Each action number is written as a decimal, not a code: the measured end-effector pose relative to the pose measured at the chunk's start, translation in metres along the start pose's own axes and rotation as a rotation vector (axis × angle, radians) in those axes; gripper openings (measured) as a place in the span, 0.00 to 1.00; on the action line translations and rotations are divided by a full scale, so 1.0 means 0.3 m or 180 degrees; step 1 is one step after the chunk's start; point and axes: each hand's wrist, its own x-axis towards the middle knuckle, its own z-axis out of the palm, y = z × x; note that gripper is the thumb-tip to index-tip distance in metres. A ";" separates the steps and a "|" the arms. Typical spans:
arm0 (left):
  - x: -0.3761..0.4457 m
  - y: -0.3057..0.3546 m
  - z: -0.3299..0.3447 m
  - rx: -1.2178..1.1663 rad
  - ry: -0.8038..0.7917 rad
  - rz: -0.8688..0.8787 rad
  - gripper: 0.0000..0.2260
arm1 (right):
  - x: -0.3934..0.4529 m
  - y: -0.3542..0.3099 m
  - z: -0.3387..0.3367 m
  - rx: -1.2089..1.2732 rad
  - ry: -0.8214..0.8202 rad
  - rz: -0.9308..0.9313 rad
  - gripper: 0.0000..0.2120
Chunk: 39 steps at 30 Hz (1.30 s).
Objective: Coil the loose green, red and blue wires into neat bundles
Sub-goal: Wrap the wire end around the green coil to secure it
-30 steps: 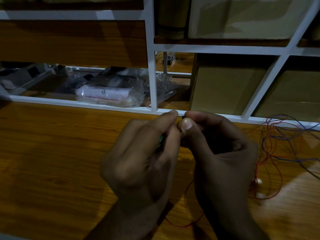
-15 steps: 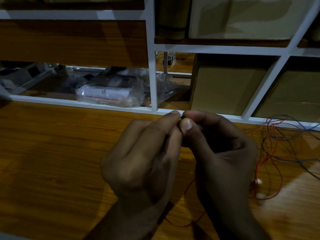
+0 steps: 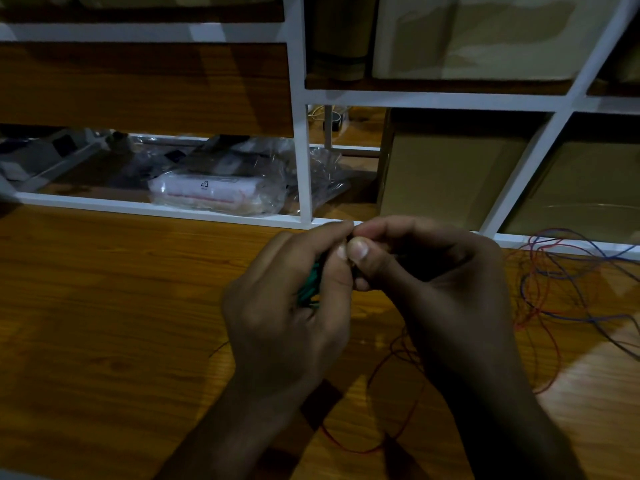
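Observation:
My left hand [image 3: 287, 317] is closed around a small coil of green wire [image 3: 309, 285], which shows between its thumb and fingers. My right hand [image 3: 426, 282] meets it fingertip to fingertip and pinches the same wire; the pinched part is hidden. A loose red wire [image 3: 398, 403] trails over the wooden table [image 3: 104, 323] beneath both wrists. More red wire [image 3: 538, 296] and blue wire [image 3: 568, 282] lie tangled together to the right of my hands.
A white-framed shelf unit [image 3: 301, 150] stands along the table's far edge. Clear plastic bags [image 3: 221, 188] lie in its lower left bay. Brown cardboard boxes [image 3: 450, 178] fill the bays on the right.
Both hands stay in the same place with small finger movements. My left thumb has shifted, so the green coil shows more than half a second ago.

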 end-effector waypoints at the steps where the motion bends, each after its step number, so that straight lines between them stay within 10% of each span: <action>1: -0.008 -0.012 0.001 -0.0114 -0.0047 -0.0208 0.07 | 0.004 0.005 -0.006 -0.0219 0.0038 -0.0058 0.03; 15: 0.000 -0.083 0.002 -0.1232 -0.0568 -0.1410 0.06 | 0.033 0.057 -0.006 -0.3248 -0.0244 -0.0867 0.02; 39: -0.078 -0.194 0.058 -0.2322 -0.0490 -0.2538 0.04 | 0.115 0.197 -0.032 -0.1780 -0.0783 -0.0450 0.05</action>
